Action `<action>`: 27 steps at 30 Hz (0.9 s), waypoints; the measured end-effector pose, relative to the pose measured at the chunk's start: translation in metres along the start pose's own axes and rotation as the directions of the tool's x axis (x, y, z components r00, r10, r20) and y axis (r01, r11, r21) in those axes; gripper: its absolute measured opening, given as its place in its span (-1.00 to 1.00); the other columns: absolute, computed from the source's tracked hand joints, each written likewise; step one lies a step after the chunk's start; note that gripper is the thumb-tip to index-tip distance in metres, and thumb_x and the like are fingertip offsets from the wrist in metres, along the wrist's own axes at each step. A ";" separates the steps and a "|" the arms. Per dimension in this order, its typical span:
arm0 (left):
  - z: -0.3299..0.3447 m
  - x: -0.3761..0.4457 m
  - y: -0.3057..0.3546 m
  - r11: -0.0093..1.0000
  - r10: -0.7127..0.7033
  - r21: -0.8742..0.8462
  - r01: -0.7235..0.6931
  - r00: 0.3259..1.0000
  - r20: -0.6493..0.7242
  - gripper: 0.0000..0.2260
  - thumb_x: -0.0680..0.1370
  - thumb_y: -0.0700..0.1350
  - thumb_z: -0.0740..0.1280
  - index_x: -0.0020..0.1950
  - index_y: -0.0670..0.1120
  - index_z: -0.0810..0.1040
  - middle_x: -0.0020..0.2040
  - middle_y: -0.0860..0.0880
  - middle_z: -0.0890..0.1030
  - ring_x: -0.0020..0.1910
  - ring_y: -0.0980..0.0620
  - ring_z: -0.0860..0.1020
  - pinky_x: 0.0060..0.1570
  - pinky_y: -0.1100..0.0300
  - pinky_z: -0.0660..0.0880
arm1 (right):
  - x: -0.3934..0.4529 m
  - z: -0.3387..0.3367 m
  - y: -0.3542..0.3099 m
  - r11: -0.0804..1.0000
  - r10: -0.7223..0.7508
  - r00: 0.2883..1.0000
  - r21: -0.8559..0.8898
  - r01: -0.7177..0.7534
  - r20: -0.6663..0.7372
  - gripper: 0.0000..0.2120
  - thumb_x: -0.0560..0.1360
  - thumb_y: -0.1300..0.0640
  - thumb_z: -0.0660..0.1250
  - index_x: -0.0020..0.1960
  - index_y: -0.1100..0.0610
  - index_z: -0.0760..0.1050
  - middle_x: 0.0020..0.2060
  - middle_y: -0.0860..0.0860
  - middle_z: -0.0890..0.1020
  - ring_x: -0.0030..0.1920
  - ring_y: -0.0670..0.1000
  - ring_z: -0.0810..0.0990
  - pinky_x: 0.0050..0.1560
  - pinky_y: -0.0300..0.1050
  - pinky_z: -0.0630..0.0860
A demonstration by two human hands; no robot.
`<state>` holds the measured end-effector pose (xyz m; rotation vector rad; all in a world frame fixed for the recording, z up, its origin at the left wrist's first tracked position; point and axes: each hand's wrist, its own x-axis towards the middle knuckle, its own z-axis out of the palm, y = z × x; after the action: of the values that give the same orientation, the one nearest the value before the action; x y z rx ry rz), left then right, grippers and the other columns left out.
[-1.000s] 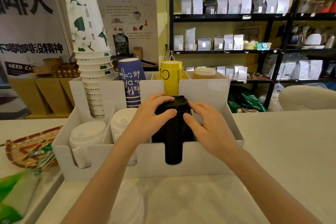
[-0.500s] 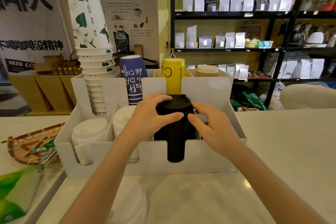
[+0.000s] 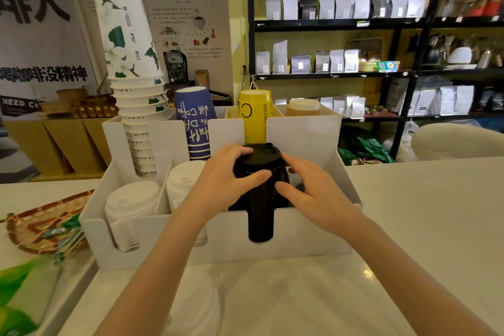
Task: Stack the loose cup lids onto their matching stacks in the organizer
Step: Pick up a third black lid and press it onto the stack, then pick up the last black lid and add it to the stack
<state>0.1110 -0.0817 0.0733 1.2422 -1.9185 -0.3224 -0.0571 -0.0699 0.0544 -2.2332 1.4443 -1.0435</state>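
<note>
A white organizer (image 3: 308, 234) stands on the counter. A tall stack of black lids (image 3: 260, 215) fills its third front slot. My left hand (image 3: 226, 180) wraps the stack's top from the left, thumb across the front. My right hand (image 3: 313, 194) presses the stack's right side with fingers spread. Two stacks of white lids (image 3: 131, 204) (image 3: 182, 183) sit in the slots to the left. A blurry pile of loose white lids (image 3: 196, 305) lies on the counter below my left forearm.
Paper cup stacks rise from the organizer's back row: white with green leaves (image 3: 131, 68), blue (image 3: 195, 123), yellow (image 3: 255, 114) and brown (image 3: 302, 106). A woven tray (image 3: 41, 226) with green packets lies at left. Black shelves (image 3: 381, 73) of bags stand behind.
Both hands have stayed on the black lid stack, shifting only slightly. My view has moved a little, so the organizer sits lower in the frame.
</note>
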 end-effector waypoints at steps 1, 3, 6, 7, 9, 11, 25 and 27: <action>0.001 -0.001 0.001 1.000 0.004 0.012 -0.004 1.000 0.002 -0.54 0.41 0.04 0.35 0.27 -0.03 0.37 0.23 -0.02 0.45 0.07 0.15 0.36 -0.14 0.48 0.31 | -0.002 -0.001 -0.002 1.000 0.008 1.000 0.023 -0.008 0.006 -0.47 0.50 0.02 0.19 0.43 0.01 0.12 0.37 -0.04 0.36 0.35 -0.05 0.30 0.34 0.01 0.33; 0.002 -0.004 0.004 0.998 0.009 0.056 -0.009 1.000 0.004 -0.53 0.44 0.05 0.31 0.30 -0.04 0.33 0.28 -0.03 0.40 0.13 0.14 0.33 -0.05 0.44 0.33 | -0.007 -0.004 -0.005 0.998 0.018 1.000 0.063 -0.018 0.002 -0.50 0.50 0.03 0.20 0.41 -0.02 0.16 0.35 -0.06 0.39 0.32 -0.06 0.33 0.32 -0.02 0.34; 0.006 -0.010 0.010 0.985 0.061 0.165 -0.051 0.997 -0.053 -0.51 0.46 0.06 0.27 0.34 -0.04 0.27 0.41 -0.05 0.28 0.36 0.03 0.24 0.30 0.17 0.23 | -0.022 -0.012 -0.009 0.996 0.028 0.999 0.082 -0.027 -0.020 -0.54 0.49 0.05 0.21 0.37 -0.03 0.23 0.31 -0.05 0.42 0.22 -0.13 0.36 0.23 -0.12 0.37; 0.007 -0.014 0.015 0.978 0.102 0.189 -0.085 0.991 -0.086 -0.52 0.46 0.06 0.26 0.34 -0.04 0.28 0.42 -0.05 0.27 0.39 0.01 0.21 0.34 0.14 0.19 | -0.029 -0.016 -0.009 0.996 0.031 0.999 0.080 -0.029 -0.024 -0.54 0.49 0.05 0.22 0.37 -0.03 0.23 0.30 -0.05 0.43 0.19 -0.15 0.35 0.19 -0.18 0.35; 0.010 -0.022 0.026 0.971 0.188 0.180 -0.159 0.969 -0.160 -0.58 0.47 0.05 0.26 0.28 -0.05 0.35 0.37 -0.06 0.33 0.35 0.00 0.26 0.31 0.14 0.21 | -0.044 -0.024 -0.008 0.997 0.047 0.999 0.061 -0.045 -0.025 -0.54 0.49 0.05 0.22 0.37 -0.02 0.23 0.30 -0.06 0.43 0.18 -0.17 0.36 0.15 -0.24 0.31; 0.016 -0.033 0.041 0.969 0.239 0.108 -0.220 0.949 -0.207 -0.63 0.45 0.07 0.24 0.20 -0.06 0.43 0.29 -0.05 0.42 0.27 0.04 0.34 0.22 0.24 0.26 | -0.063 -0.031 -0.005 0.998 0.063 0.998 0.024 -0.062 -0.019 -0.55 0.49 0.03 0.21 0.36 -0.03 0.23 0.29 -0.06 0.44 0.21 -0.14 0.38 0.17 -0.24 0.31; 0.098 -0.161 0.061 0.990 0.141 -0.055 -0.133 0.833 0.535 -0.33 0.38 0.31 0.18 0.41 0.19 -0.01 0.46 0.20 0.09 0.41 0.21 0.10 0.34 0.29 0.06 | -0.207 -0.046 0.034 0.941 0.337 0.941 -0.053 -0.335 0.019 -0.63 0.48 -0.08 0.17 0.28 -0.16 0.29 0.19 -0.17 0.49 0.22 -0.17 0.39 0.24 -0.16 0.36; 0.101 -0.169 0.058 0.989 0.131 -0.019 -0.146 0.811 0.570 -0.25 0.35 0.33 0.22 0.42 0.16 -0.05 0.47 0.18 0.05 0.41 0.20 0.08 0.33 0.30 0.05 | -0.222 -0.044 0.036 0.929 0.369 0.929 -0.030 -0.368 0.022 -0.67 0.47 -0.12 0.15 0.23 -0.20 0.34 0.18 -0.23 0.46 0.22 -0.21 0.36 0.23 -0.21 0.32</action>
<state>0.0300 0.0694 -0.0397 1.0852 -2.5160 -0.6548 -0.1647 0.1146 -0.0289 -1.8757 1.7832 -0.8694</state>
